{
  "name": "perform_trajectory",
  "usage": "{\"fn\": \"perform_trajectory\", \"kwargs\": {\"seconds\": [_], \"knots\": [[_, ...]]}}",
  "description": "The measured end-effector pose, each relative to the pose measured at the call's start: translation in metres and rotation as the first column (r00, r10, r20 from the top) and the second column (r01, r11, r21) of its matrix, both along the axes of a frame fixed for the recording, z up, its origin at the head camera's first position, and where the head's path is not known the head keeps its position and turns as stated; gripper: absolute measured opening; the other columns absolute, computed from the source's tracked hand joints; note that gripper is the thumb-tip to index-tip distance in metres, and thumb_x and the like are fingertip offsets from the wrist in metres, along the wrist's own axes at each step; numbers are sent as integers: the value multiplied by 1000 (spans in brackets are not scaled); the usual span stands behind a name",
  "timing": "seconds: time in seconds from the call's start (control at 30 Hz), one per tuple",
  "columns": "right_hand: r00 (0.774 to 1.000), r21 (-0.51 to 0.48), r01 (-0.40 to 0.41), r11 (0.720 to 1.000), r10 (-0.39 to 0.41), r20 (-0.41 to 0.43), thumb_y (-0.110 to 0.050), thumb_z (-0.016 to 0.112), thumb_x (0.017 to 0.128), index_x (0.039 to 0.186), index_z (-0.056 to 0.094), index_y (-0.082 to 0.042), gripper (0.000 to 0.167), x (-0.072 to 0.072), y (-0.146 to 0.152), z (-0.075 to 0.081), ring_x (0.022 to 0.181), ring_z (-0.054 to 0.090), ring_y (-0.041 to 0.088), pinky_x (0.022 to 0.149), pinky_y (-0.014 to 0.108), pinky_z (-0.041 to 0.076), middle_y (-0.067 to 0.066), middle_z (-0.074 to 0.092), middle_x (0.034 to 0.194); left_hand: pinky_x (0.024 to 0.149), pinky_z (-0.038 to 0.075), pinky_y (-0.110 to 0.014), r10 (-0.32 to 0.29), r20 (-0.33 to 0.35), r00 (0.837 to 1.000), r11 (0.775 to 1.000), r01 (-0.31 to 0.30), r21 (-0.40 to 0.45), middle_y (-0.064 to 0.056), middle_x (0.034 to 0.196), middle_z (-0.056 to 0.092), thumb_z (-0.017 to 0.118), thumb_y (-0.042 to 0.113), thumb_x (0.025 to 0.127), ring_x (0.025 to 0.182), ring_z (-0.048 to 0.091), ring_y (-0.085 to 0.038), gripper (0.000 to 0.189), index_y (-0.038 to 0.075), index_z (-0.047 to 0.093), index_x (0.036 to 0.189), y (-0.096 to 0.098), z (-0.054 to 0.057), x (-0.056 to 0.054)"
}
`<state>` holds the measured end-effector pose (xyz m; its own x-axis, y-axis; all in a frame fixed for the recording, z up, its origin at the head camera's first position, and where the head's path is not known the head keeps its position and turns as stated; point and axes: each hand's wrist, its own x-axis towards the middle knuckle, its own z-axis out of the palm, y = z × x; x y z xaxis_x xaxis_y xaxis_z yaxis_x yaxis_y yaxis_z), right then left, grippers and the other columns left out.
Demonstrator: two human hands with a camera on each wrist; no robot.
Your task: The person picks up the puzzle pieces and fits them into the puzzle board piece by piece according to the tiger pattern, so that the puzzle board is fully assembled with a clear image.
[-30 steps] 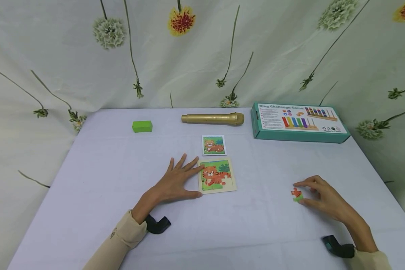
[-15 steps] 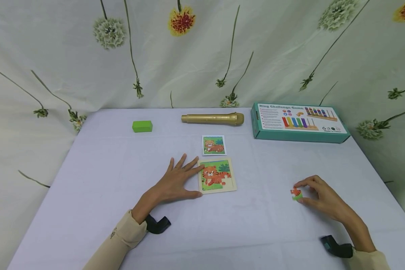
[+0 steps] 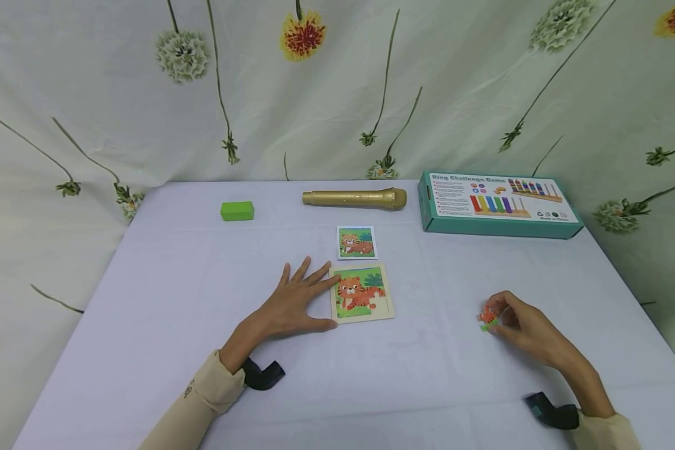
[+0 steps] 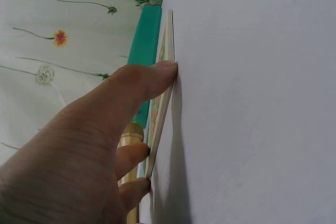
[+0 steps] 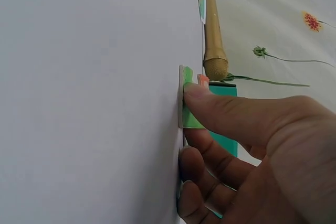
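A square wooden puzzle board with a tiger picture lies mid-table, its lower right corner showing bare wood. My left hand is spread flat beside it, thumb and fingertips touching the board's left side. In the left wrist view the thumb presses on the board's edge. Off to the right, my right hand pinches an orange and green puzzle piece between thumb and fingers. Seen from the right wrist, the piece is tilted up close over the cloth, its far side hidden by the thumb.
Just behind the board is a small tiger picture card. Along the back lie a green block, a gold toy microphone and a teal Ring Challenge Game box. A white cloth covers the table; flowered fabric hangs behind.
My right hand has shifted slightly left with the puzzle piece, its fingers closer together and the piece now tilted. The left hand and the board stay where they were.
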<state>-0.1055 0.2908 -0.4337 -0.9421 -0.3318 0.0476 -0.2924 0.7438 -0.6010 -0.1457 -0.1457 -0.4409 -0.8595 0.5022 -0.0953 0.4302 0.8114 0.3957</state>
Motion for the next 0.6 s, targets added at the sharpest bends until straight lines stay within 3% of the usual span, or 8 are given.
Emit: {"fn": "perform_trajectory", "kwargs": {"seconds": [0.33,0.6], "knots": [[999,9,43,999,-43,26,5,66,84,111,56,-6,30,-6,-8,1,70,49,7,60,21,44,2,61,86,113,-6,-63,-2,-5,1000,1000,2,-2,-2,159,21,70,60,75,147,0,-36,88,25,37,149,-1,-1,0],[1000,-123,-18,992,19,4,-2,66,88,114,60,-9,28,-12,-17,-2,69,56,5,62,19,46,-3,64,81,113,-6,-63,-3,-6,1000,1000,3,-1,-2,159,21,69,60,75,147,0,-36,88,25,38,148,0,0,0]]}}
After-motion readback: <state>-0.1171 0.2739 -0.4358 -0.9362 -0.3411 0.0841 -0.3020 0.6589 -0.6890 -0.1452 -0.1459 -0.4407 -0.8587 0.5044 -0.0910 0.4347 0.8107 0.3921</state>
